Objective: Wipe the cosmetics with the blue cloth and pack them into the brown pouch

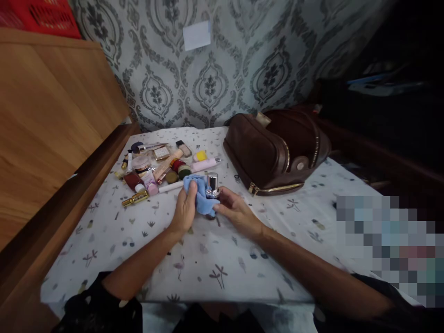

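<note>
Left hand (187, 206) holds blue cloth (200, 194) against silver-capped bottle (212, 184) in right hand (239, 212).

Grey damask-patterned wall (210, 88) behind, smooth wooden furniture (52, 97) at left, dim light, deep shadow at right

This looks like a room in someone's home.
The wall (239, 85) has grey-and-white paper with big curly flower shapes. A white cloth (149, 254) with little birds and trees printed on it covers the tabletop (243, 289). Small pink, gold and red make-up pots and tubes (204, 164) lie near a brown leather bag (255, 148) with gold zips. At the left, a red plastic basket (52, 18) sits on tan wooden furniture (52, 101).
</note>
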A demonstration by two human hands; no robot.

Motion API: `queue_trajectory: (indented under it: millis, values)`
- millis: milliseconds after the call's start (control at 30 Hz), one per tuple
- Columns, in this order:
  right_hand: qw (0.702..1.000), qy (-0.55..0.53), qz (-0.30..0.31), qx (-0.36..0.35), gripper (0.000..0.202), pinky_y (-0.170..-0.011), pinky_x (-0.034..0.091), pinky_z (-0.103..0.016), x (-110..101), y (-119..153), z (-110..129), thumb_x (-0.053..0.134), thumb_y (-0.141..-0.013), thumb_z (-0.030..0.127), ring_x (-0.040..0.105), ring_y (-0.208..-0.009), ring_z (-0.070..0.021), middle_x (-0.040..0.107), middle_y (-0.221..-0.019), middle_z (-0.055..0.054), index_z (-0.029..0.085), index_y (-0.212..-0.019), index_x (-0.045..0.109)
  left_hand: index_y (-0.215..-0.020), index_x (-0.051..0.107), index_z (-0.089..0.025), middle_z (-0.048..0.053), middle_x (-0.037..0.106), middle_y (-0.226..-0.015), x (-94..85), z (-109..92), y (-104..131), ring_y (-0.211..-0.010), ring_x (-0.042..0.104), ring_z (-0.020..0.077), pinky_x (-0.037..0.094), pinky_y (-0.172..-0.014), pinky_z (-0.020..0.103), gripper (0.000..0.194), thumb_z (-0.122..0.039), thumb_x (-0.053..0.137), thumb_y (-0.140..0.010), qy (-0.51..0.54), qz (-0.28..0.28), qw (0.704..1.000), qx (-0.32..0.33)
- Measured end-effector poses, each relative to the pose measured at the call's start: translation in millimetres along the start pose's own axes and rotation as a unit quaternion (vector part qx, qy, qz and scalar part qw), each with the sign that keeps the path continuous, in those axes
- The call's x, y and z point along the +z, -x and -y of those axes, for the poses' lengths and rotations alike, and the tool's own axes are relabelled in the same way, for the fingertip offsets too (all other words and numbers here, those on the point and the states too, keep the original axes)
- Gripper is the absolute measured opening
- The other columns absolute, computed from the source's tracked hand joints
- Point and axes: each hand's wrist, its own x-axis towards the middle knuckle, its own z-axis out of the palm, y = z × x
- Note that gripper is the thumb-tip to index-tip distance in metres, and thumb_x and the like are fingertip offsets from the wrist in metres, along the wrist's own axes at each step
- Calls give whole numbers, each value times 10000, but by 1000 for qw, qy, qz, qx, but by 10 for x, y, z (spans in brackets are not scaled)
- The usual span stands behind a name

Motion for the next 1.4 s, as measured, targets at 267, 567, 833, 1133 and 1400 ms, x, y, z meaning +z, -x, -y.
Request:
queue_trajectory:
  millis: [267,567,833,1133,1400]
  values:
    - [989,-89,56,102,514,-436,429,-191,15,44,-6,721,-737,614,571,-525,-106,614,-652,17,184,-937,525,-1037,668,-171,82,720,-1000,-61,166,-65,-961,672,284,560,-808,386,598,-637,750,-671,172,202,960,-88]
    - [958,-46,198,201,377,-428,380,-170,73,81,97,845,-605,373,523,-470,-69,585,-561,44,143,-738,578,-752,644,-193,83,714,-780,-2,-127,7,-1005,664,321,545,-823,439,301,-438,783,-647,211,247,939,-110]
    - [973,93,110,178,125,-388,316,-185,209,94,142,632,-593,173,401,-408,-61,474,-447,86,181,-589,507,-645,593,-197,41,655,-641,114,-155,73,-830,676,258,532,-780,392,264,-420,727,-692,174,170,967,-82]
    - [969,240,7,61,221,-570,430,-244,258,119,67,686,-651,240,532,-645,-137,565,-699,25,167,-829,577,-664,583,-200,23,651,-630,124,-185,88,-850,683,255,519,-820,390,358,-509,763,-657,153,136,976,-75]
    - [971,232,58,23,431,-680,485,-281,206,154,108,654,-774,318,564,-772,-165,601,-891,-21,155,-1155,536,-677,595,-198,20,658,-691,90,-151,47,-949,677,248,515,-865,368,370,-523,770,-661,168,108,977,-80]
